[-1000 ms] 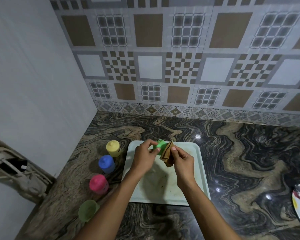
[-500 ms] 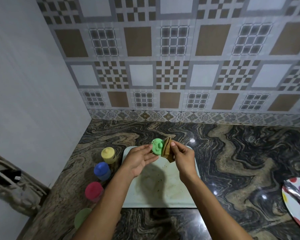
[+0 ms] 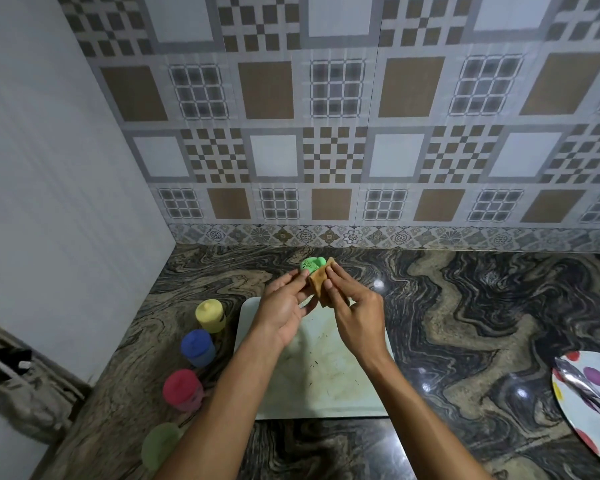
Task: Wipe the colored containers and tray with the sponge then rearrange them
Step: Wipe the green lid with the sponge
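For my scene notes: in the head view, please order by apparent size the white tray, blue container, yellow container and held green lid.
1. white tray
2. blue container and yellow container: alike; blue sits nearer the camera, so unranked
3. green lid, partly hidden behind the sponge

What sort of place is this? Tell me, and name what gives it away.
Most likely a home kitchen counter: a polished marbled stone countertop, a patterned tile backsplash behind it, and a spotted plate with a metal utensil at the right edge.

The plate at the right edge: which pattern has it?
Plate: white with coloured dots; head view.
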